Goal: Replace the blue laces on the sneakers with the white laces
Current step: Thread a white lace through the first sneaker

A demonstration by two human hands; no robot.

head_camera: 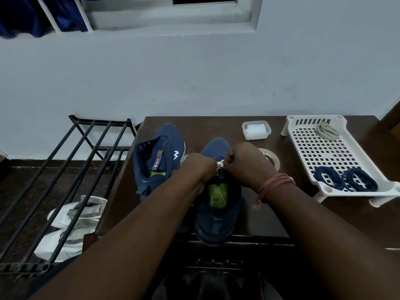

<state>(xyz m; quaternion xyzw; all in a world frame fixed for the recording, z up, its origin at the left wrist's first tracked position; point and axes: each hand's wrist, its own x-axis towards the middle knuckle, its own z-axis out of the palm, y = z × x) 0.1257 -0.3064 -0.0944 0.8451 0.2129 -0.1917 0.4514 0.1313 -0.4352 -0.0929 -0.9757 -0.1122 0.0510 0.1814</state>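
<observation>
Two blue sneakers stand on the dark table. The left sneaker (159, 158) has bare eyelets and no lace. The near sneaker (218, 213) points away from me, heel at the table's front edge. Both hands meet over its tongue: my left hand (198, 166) and my right hand (246, 162) each pinch a white lace (220, 163) that shows between them. Most of the lace is hidden under my fingers. Two coiled blue laces (344, 177) lie in the white tray (303, 126), and a coiled white lace (325, 131) lies at its far end.
A small clear lidded box (256, 129) and a tape roll (271, 158) sit behind my right hand. A black metal shoe rack (65, 169) stands left of the table with white sneakers (73, 226) beneath it. A pale wall runs behind.
</observation>
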